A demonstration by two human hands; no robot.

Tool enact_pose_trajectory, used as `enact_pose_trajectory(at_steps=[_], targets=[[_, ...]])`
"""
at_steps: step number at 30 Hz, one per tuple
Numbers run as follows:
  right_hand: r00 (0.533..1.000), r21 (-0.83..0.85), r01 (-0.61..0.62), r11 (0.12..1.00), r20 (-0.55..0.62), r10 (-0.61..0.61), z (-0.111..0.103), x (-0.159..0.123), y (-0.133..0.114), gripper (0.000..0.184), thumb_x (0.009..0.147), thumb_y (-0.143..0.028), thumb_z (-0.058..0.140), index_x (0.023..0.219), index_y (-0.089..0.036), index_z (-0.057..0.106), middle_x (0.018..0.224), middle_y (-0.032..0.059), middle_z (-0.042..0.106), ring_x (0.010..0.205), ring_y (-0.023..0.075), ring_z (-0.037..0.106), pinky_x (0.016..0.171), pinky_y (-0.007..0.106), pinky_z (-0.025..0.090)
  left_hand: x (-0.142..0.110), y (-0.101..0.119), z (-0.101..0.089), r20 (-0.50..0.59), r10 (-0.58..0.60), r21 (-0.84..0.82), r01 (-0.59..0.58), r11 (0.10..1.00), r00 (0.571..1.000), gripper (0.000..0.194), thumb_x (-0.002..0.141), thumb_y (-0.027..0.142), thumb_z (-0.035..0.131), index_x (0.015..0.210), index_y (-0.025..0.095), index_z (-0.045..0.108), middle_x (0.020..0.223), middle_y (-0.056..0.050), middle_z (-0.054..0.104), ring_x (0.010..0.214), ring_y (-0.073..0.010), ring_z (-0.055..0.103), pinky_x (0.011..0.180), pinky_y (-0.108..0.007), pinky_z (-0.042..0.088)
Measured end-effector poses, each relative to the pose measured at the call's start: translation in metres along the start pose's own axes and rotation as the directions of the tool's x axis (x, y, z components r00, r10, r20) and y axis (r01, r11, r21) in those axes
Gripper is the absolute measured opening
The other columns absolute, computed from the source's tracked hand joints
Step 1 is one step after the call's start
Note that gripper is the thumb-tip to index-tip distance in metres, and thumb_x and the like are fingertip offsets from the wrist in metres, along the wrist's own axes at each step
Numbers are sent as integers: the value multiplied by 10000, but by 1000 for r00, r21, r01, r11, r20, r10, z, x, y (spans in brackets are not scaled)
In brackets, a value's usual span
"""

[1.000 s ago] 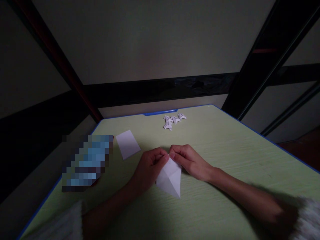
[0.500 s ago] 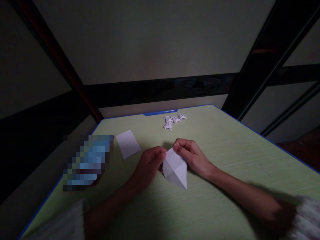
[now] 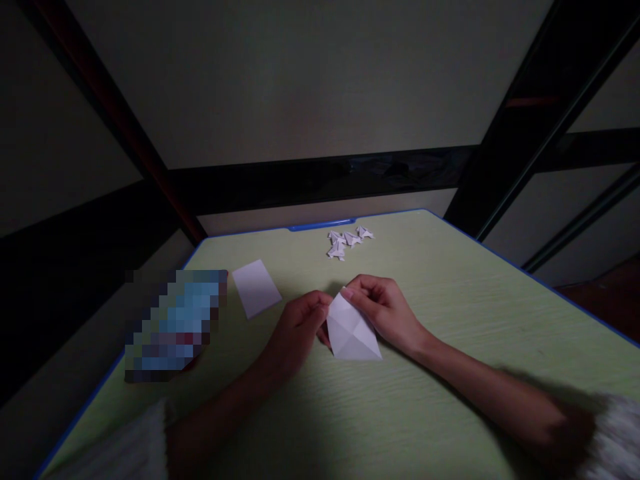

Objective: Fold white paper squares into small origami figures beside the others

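A creased sheet of white paper [image 3: 353, 332] is held between my two hands just over the table, its crossing fold lines facing me. My left hand [image 3: 299, 327] pinches its left edge between thumb and fingers. At the upper corner, my right hand [image 3: 383, 308] grips the sheet with the thumb on top and the fingers curled behind. The lower edge of the paper hangs free toward me. Some fingertips are hidden behind the sheet.
Several small folded paper figures [image 3: 337, 248] sit near the table's far edge. Left of my hands lies a flat stack of white paper [image 3: 257, 289]. A device with a pixelated screen [image 3: 183, 327] rests at the left side of the blue-edged table [image 3: 450, 280]. Cabinet panels stand behind.
The paper has turned in my hands, so its lower part now shows a wide edge instead of one downward point. My right thumb sits slightly further left on the upper corner.
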State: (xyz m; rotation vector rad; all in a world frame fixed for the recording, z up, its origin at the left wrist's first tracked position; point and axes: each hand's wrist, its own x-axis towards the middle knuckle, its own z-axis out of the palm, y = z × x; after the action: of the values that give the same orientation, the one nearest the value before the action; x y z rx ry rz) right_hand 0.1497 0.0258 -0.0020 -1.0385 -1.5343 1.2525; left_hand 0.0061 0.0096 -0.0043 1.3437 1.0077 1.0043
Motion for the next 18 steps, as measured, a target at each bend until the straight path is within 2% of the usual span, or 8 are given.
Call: enact_pose_trajectory(at_steps=[7, 13, 18], targets=[[999, 73, -42, 996, 12, 41, -2, 2, 2, 269, 670, -376, 568, 622, -112, 548, 478, -26, 465, 401, 51, 372, 363, 178, 259, -1, 2, -1, 11, -3, -18, 3, 1000, 1000, 134, 684, 229, 443, 650, 132, 529, 503, 26, 516, 445, -94, 508, 418, -213, 435], [995, 150, -37, 988, 97, 23, -1, 0, 0, 221, 715, -339, 541, 689, -120, 530, 523, -24, 486, 428, 52, 409, 375, 168, 282, 1, 3, 2, -21, -7, 112, 9, 994, 1000, 221, 693, 298, 491, 534, 148, 452, 397, 59, 453, 345, -64, 456, 360, -169, 358], [998, 246, 9, 969, 53, -23, 0, 1, -1, 197, 715, -287, 551, 847, -143, 522, 464, -74, 388, 380, 40, 339, 354, 165, 240, 0, 3, 2, -76, 16, 84, -9, 996, 997, 239, 700, 326, 487, 539, 155, 445, 389, 67, 442, 332, -63, 449, 351, -168, 352]])
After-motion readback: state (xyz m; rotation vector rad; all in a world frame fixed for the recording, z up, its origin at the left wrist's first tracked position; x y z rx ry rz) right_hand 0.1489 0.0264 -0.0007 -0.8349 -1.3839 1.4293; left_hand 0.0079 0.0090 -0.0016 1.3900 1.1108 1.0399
